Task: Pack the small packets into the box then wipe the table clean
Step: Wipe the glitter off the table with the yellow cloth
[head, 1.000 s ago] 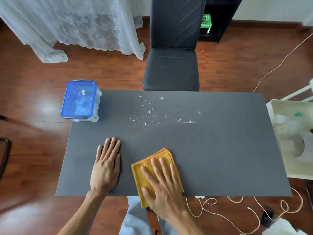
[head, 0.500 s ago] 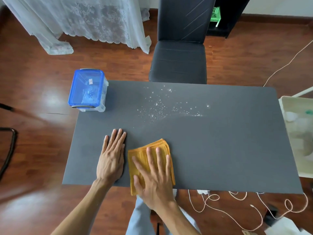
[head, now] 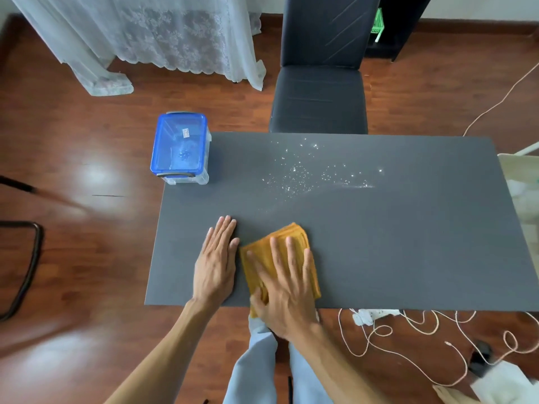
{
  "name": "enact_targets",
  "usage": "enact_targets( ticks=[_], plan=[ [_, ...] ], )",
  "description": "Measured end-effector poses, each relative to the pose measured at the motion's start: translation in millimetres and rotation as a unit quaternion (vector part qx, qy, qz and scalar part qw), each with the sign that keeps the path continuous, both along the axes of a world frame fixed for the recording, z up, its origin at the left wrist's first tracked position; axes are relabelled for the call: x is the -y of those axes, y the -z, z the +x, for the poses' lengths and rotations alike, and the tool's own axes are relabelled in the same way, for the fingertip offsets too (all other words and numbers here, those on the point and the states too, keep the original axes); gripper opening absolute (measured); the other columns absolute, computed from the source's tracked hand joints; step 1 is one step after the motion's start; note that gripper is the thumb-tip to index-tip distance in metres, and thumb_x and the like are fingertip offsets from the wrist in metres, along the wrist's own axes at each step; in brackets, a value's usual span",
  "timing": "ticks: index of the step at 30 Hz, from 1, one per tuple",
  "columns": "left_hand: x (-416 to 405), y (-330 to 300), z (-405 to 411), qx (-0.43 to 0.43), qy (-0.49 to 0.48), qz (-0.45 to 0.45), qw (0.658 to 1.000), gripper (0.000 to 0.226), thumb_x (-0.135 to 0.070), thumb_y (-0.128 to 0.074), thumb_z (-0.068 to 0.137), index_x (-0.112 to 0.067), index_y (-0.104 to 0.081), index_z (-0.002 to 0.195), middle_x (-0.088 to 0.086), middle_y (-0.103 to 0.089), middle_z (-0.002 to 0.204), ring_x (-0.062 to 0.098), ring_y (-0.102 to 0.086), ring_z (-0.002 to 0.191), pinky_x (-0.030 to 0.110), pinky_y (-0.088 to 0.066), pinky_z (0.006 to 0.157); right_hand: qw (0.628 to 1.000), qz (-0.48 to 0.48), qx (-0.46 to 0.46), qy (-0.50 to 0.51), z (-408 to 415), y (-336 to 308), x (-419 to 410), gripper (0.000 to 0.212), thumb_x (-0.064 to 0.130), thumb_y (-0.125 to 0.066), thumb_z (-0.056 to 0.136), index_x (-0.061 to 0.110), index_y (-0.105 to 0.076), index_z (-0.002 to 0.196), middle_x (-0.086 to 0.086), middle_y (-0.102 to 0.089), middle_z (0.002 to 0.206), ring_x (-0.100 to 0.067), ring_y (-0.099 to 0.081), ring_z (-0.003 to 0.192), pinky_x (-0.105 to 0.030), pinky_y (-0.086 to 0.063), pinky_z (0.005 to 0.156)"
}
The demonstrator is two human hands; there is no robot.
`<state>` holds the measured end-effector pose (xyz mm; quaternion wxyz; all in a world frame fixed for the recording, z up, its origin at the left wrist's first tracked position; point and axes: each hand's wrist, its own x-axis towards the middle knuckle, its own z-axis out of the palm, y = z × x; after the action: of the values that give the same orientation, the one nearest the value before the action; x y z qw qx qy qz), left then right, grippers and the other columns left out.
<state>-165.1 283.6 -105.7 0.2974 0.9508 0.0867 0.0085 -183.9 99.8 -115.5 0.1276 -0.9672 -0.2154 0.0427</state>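
Observation:
A folded orange cloth (head: 294,237) lies at the near edge of the dark grey table (head: 408,243). My right hand (head: 287,287) presses flat on the cloth with fingers spread, covering most of it. My left hand (head: 217,262) rests flat on the bare tabletop, just left of the cloth and almost touching it. White specks (head: 306,173) are scattered over the far middle of the table. A clear box with a blue lid (head: 179,147) stands shut on the far left corner. No loose packets are visible.
A black chair (head: 319,97) stands at the table's far side. White cables and a power strip (head: 376,314) lie on the wood floor under the near right edge. A pale side table (head: 522,182) is at the right. White curtains (head: 163,39) hang at the far left.
My right hand and the cloth have slid left along the near edge, ending up beside my left hand, which has stayed put on the table. The view has shifted.

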Motion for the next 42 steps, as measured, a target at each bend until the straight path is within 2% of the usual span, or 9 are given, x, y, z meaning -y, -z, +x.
enact_targets(
  ticks=[3,8,14,17,22,25,33,38,42],
  plan=[
    [-37.5,-4.0,-18.7,-0.004,0.033,0.076,0.997,0.055,-0.036,-0.024,0.104,-0.007,-0.039,0.148,0.005,-0.031,0.158,0.019,-0.022,0.15,0.04,-0.015,0.123,1.0,-0.021,-0.004,-0.007,-22.6,0.3,57.3,0.069,0.053,-0.049,0.092,0.048,-0.027,0.157,0.006,-0.016,0.172,-0.027,-0.013,0.159,-0.064,-0.019,0.122],
    [-61.2,-9.2,-18.6,-0.013,0.07,0.117,0.991,0.057,-0.036,-0.02,0.104,-0.007,-0.034,0.15,0.004,-0.028,0.159,0.021,-0.02,0.15,0.04,-0.013,0.123,0.974,-0.047,-0.012,0.22,43.8,-13.3,72.5,0.065,0.057,-0.042,0.091,0.044,-0.037,0.155,-0.006,-0.031,0.168,-0.037,-0.022,0.156,-0.065,-0.016,0.123],
    [-73.3,-4.1,-15.8,0.004,0.067,0.085,0.994,0.054,-0.031,-0.018,0.105,-0.005,-0.035,0.149,0.007,-0.03,0.158,0.018,-0.02,0.15,0.037,-0.013,0.123,0.999,0.021,0.017,0.031,9.5,-2.5,-81.4,0.064,0.052,-0.049,0.096,0.043,-0.032,0.157,0.0,-0.024,0.17,-0.034,-0.013,0.159,-0.066,-0.011,0.124],
    [-86.8,-5.5,-11.3,0.006,0.011,0.065,0.998,0.054,-0.028,-0.016,0.104,-0.004,-0.036,0.149,0.008,-0.032,0.158,0.019,-0.021,0.15,0.038,-0.014,0.124,0.998,0.0,0.003,-0.058,-37.2,2.4,-56.3,0.064,0.059,-0.042,0.099,0.048,-0.022,0.159,0.008,-0.014,0.173,-0.027,-0.009,0.16,-0.06,-0.013,0.124],
    [-91.7,-5.9,-11.6,0.008,0.004,0.061,0.998,0.055,-0.027,-0.015,0.104,-0.004,-0.034,0.15,0.008,-0.03,0.159,0.018,-0.02,0.15,0.038,-0.015,0.124,0.993,-0.028,-0.031,0.108,4.9,-11.3,40.8,0.061,0.063,-0.042,0.094,0.047,-0.039,0.153,0.007,-0.022,0.17,-0.028,-0.019,0.158,-0.059,-0.015,0.126],
    [-90.0,-8.5,-8.8,0.017,-0.024,0.02,0.999,0.053,-0.023,-0.015,0.104,-0.006,-0.035,0.15,0.005,-0.029,0.16,0.014,-0.018,0.15,0.035,-0.013,0.124,0.981,-0.042,-0.004,0.187,59.8,-17.4,-0.7,0.065,0.061,-0.034,0.094,0.039,-0.04,0.155,-0.008,-0.028,0.169,-0.041,-0.019,0.156,-0.068,-0.014,0.122],
    [-114.6,-13.9,-3.5,0.056,-0.052,-0.138,0.987,0.052,-0.02,-0.016,0.104,-0.009,-0.052,0.14,0.002,-0.046,0.15,0.007,-0.033,0.144,0.026,-0.021,0.121,0.999,0.008,0.01,-0.049,-33.0,5.3,-110.2,0.064,0.06,-0.039,0.102,0.037,-0.028,0.16,0.004,-0.022,0.171,-0.028,-0.015,0.159,-0.064,-0.022,0.121],
    [-114.3,-8.2,-3.4,0.045,0.002,-0.075,0.996,0.05,-0.014,-0.018,0.103,-0.003,-0.046,0.143,0.008,-0.041,0.154,0.015,-0.027,0.148,0.032,-0.016,0.123,0.992,-0.043,0.003,0.118,8.1,-3.9,-26.8,0.067,0.074,-0.046,0.089,0.044,-0.044,0.149,0.001,-0.034,0.166,-0.029,-0.036,0.147,-0.054,-0.035,0.103],
    [-114.2,-6.3,-4.0,0.044,-0.005,-0.066,0.997,0.053,-0.02,-0.015,0.104,-0.004,-0.046,0.143,0.006,-0.04,0.154,0.013,-0.026,0.148,0.032,-0.016,0.123,0.989,-0.029,0.033,0.14,37.4,-4.7,-86.7,0.072,0.061,-0.046,0.095,0.024,-0.039,0.157,-0.017,-0.028,0.167,-0.039,-0.022,0.156,-0.068,-0.016,0.12]
  ],
)
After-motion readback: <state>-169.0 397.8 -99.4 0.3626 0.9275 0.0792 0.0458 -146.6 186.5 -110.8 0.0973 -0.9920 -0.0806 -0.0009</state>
